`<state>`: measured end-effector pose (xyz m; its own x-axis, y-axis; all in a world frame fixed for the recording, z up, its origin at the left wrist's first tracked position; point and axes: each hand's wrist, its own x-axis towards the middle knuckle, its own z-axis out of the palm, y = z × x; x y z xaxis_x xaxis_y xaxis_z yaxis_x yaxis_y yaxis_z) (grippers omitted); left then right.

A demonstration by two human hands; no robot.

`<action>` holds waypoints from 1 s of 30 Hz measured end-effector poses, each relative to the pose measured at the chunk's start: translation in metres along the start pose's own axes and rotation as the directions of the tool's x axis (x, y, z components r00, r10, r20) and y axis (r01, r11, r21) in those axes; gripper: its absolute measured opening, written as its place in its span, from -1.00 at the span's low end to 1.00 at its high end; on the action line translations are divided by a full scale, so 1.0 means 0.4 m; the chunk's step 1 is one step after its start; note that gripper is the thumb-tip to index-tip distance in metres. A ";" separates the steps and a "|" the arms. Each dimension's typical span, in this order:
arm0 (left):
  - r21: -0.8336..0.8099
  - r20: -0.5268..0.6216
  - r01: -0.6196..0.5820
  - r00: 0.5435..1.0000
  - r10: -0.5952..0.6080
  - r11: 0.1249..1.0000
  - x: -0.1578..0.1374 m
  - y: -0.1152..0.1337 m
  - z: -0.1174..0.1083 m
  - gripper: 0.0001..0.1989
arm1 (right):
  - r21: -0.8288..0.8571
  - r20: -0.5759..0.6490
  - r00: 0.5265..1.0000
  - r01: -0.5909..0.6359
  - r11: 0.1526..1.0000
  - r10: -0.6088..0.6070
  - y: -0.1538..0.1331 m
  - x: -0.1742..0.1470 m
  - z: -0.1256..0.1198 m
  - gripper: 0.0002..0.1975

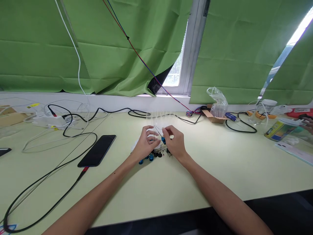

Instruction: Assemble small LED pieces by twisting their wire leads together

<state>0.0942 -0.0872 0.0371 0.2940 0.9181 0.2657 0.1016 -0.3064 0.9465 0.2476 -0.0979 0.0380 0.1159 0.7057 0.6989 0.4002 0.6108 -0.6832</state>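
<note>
**Right hand grasping a blue part**

The blue part is located between the two hands, above the table, at the middle of the work area. A thin lead extends from the blue part up and to the left.

Right hand: thumb and index finger are pinched together at the blue part, which sits by the thumb. The other fingers are curled.

Left hand: fingers are curved, and the thumb reaches toward the blue part. Whether this hand grips anything cannot be determined; the fingertips lie close to the lead.

Loose components lie on the table below the hands. Blue pieces are beside the left wrist; black pieces are just to their right. Part of this group is hidden by the hands. Clear tubes stand in a row behind the hands.

Left side: a phone lies face up, connected to a black cable. A white power strip is near the wall.

Right side: a clear bag rests in an open carton toward the rear. Another person's hand is at the far right, near a lidded tub.
</note>
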 end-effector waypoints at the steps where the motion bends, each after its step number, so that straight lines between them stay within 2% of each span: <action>1: 0.027 -0.012 -0.007 1.000 0.007 1.000 0.000 0.000 -0.001 -0.45 | -0.010 -0.006 1.000 0.014 1.000 -0.014 -0.001 0.000 -0.001 -0.77; 6: 0.172 -0.074 -0.048 0.995 0.062 0.984 0.005 -0.002 -0.009 -0.54 | -0.046 -0.050 0.997 0.047 0.998 -0.050 -0.004 0.005 -0.005 -0.78; 11: 0.277 -0.094 -0.057 0.992 0.086 0.959 0.003 0.008 -0.013 -0.64 | -0.047 -0.093 0.996 0.002 0.999 -0.006 -0.006 0.011 -0.013 -0.77; 15: 0.426 -0.026 -0.113 0.990 0.137 0.898 -0.005 0.020 -0.012 -0.67 | -0.004 -0.130 0.991 -0.029 1.000 0.028 -0.008 0.014 -0.016 -0.79; 19: 0.612 0.082 -0.215 0.974 0.210 0.761 -0.014 0.017 -0.012 -0.63 | 0.051 -0.160 0.986 -0.049 0.997 0.057 -0.006 0.013 -0.018 -0.80; 22: 0.691 0.138 -0.254 0.966 0.221 0.677 -0.017 0.007 -0.013 -0.59 | 0.078 -0.186 0.980 -0.055 0.995 0.069 -0.005 0.011 -0.019 -0.79; 30: 0.729 0.178 -0.288 0.956 0.234 0.621 -0.017 -0.004 -0.013 -0.58 | 0.161 -0.277 0.960 0.013 0.987 0.032 -0.016 0.007 -0.015 -0.81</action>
<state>0.0871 -0.0916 0.0347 0.4737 0.7612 0.4428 0.6714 -0.6376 0.3777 0.2510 -0.1021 0.0455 0.3760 0.5980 0.7078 0.2498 0.6702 -0.6989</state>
